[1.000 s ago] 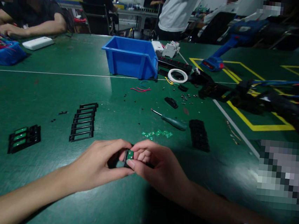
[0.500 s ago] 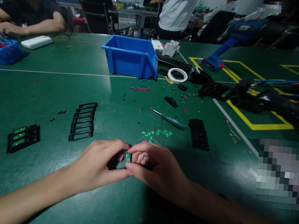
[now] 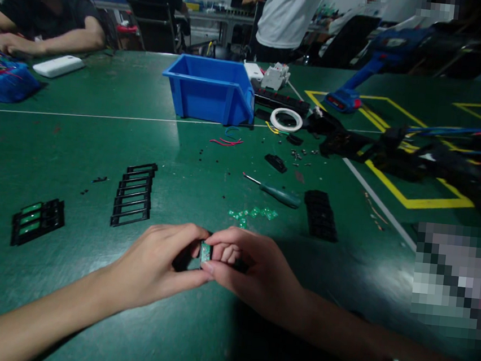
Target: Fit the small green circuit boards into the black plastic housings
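We could read no text, brand or number anywhere. Towards two o'clock, the blue power drill (image 3: 374, 66) carried a pale label (image 3: 394, 42) on its body, too blurred for us to make out, and the red marking (image 3: 336, 103) on its battery end gave us no letters we could decipher. Around three o'clock, plain yellow outlines (image 3: 439, 206) were marked on the worktop (image 3: 196, 193). Just past three o'clock, a pixelated patch (image 3: 452, 275) hid from us any print that lay beneath it.
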### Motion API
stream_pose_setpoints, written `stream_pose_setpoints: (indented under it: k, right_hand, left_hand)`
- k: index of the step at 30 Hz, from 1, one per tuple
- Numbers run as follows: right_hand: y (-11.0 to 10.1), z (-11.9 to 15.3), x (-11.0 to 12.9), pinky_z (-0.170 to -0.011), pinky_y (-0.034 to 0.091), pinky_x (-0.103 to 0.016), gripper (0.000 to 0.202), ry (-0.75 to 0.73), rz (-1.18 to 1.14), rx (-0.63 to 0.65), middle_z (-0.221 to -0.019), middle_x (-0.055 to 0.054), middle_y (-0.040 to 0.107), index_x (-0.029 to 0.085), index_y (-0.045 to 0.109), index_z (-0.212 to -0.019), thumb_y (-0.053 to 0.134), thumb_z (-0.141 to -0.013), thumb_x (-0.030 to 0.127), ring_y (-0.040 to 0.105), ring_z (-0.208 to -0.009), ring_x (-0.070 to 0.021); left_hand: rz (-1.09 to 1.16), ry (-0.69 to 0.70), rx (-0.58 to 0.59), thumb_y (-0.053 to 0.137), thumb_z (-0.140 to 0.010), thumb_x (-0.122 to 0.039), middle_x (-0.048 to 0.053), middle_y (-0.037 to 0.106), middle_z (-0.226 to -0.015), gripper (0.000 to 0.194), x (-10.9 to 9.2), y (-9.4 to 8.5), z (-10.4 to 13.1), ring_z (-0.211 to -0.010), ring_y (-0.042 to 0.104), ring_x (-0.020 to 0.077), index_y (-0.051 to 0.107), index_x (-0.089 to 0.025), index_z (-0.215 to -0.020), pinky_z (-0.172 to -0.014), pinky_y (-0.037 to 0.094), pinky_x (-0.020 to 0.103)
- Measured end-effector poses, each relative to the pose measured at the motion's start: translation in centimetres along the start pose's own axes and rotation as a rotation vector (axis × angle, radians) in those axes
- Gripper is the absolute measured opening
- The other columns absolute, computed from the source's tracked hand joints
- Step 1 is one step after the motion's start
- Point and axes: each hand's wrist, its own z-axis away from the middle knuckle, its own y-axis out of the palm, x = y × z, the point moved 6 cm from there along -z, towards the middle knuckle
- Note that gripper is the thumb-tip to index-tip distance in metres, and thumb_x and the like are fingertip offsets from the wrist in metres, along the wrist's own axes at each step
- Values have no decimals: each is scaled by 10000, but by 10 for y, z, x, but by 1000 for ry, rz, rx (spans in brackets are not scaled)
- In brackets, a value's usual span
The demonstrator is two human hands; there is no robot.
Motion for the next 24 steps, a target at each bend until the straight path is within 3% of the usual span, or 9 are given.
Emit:
stream_pose_setpoints:
  k: [24]
  right_hand:
    - [0,2,2,-602,499,-238,165,-37,81,-5,-756,4,643,161,698,-989,715,-826,189,575,-641,-108]
  left_hand:
    - [-1,13,27,693,-929,-377,10,695,-948,292,1,2,0,-817,662,151,586,-202,-1136,-713,469,268]
